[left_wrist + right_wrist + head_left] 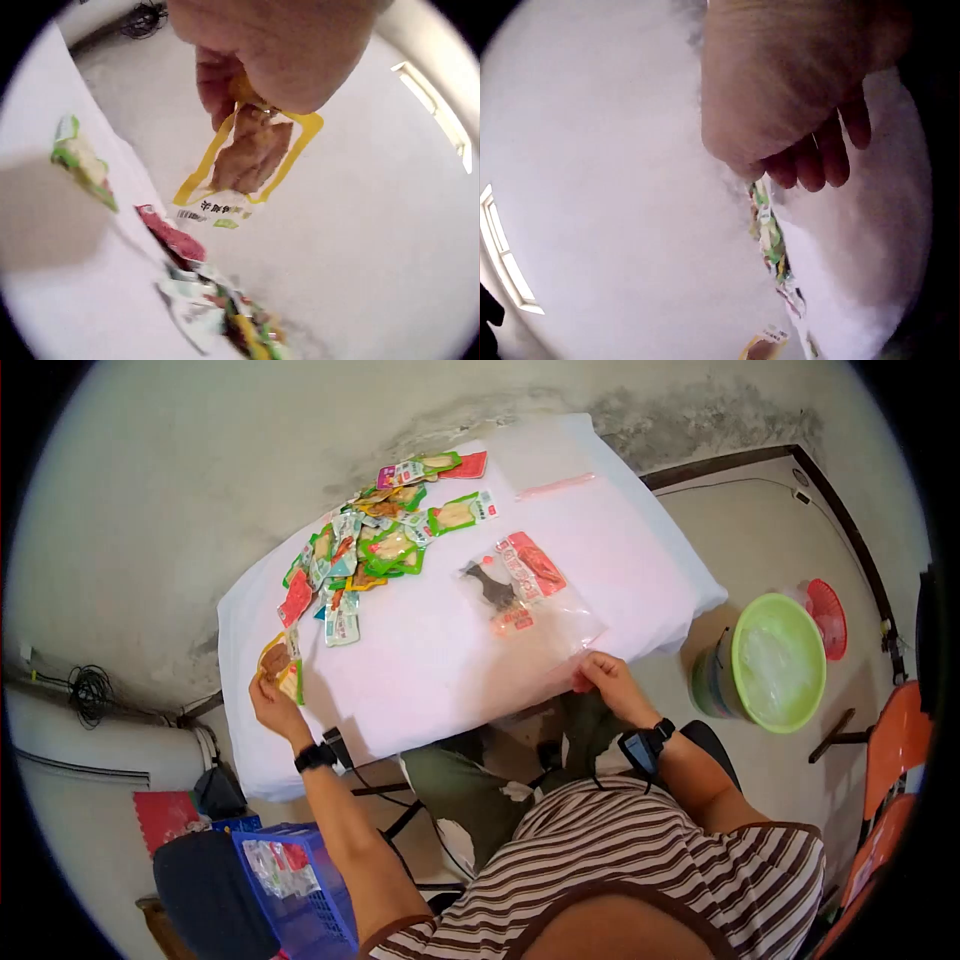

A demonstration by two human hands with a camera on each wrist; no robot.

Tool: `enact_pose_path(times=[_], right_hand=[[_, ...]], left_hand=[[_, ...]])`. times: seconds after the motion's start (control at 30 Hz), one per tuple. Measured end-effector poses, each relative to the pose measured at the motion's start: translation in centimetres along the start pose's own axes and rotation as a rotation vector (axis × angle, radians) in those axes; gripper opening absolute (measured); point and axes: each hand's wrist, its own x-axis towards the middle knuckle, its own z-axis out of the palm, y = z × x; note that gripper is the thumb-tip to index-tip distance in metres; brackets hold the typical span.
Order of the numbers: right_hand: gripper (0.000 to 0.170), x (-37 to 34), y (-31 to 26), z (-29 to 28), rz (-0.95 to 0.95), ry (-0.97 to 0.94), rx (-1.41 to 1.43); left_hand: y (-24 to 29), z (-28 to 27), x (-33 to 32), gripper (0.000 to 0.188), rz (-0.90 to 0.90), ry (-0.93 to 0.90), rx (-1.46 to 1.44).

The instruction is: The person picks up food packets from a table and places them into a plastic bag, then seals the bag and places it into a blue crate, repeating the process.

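My left hand point(275, 705) pinches a yellow-edged packet point(275, 658) with brown food inside, above the table's left end. In the left wrist view the packet point(251, 157) hangs from the fingers of that hand point(277, 52). A green-edged packet point(290, 682) lies on the cloth just beside it. At the front edge, my right hand point(615, 688) pinches the near corner of a large clear bag point(565, 622) with red print and a dark shape. The right wrist view shows this hand point(795, 97) with curled fingers; the bag is hard to make out there.
A pile of colourful packets point(385, 550) covers the back left of the white-clothed table point(400, 680). Another clear sheet or bag point(555, 485) lies at the back. Right of the table stands a green basin point(780, 665); a blue crate point(320, 900) is at lower left.
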Motion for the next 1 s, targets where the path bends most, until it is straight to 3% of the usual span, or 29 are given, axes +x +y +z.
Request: enact_pose_path(times=[0.03,0.1,0.17,0.23,0.3,0.37,0.57,0.73,0.8,0.87,0.9,0.97,1.0], right_hand=[[0.022,-0.5,-0.4,0.3,0.001,0.007,0.005],[0.020,-1.2,-2.1,2.2,-0.078,0.029,0.019],[0.029,-1.0,-3.1,3.3,-0.087,0.025,-0.046],[0.042,-0.6,-2.6,3.9,-0.257,-0.099,-0.096],[0.049,-1.7,-3.7,4.1,-0.218,-0.181,-0.111],[0.047,-2.7,-4.3,3.9,0.028,-0.215,-0.066],[0.044,-5.8,-2.9,-0.7,0.142,-0.075,0.156],[0.031,-7.0,-1.6,-2.0,0.048,0.014,0.112],[0.028,-6.6,-0.6,-2.2,0.053,0.141,0.235],[0.027,-6.2,0.1,-2.5,0.039,0.192,0.314],[0.026,-6.1,0.1,-2.6,0.022,0.236,0.387],[0.026,-6.4,-0.1,-3.2,0.020,0.240,0.397],[0.025,-6.5,-0.3,-3.5,0.019,0.242,0.405]], left_hand=[[1.7,-1.2,-1.1,0.021,0.004,-0.007,-0.001],[5.0,-2.8,-3.8,0.020,-0.199,-0.222,-0.366],[9.1,-3.0,-7.7,0.018,-0.309,-0.423,-0.487],[11.9,-1.8,-12.1,0.018,-0.333,-0.643,-0.620],[17.4,-1.3,-15.5,0.018,-0.361,-0.797,-0.599],[19.9,-0.1,-18.4,0.018,-0.406,-0.916,-0.694],[24.1,1.9,-21.7,0.020,-0.423,-1.128,-0.788],[25.9,3.1,-23.3,0.019,-0.373,-1.192,-0.700],[26.2,3.8,-23.7,0.020,-0.362,-1.224,-0.666],[25.8,4.9,-24.2,0.021,-0.120,-1.006,-0.671],[26.2,5.0,-23.8,0.021,-0.118,-1.008,-0.671],[26.7,5.0,-22.7,0.032,0.580,-0.674,-0.343],[26.6,5.3,-22.5,0.043,0.606,-0.756,-0.309]])
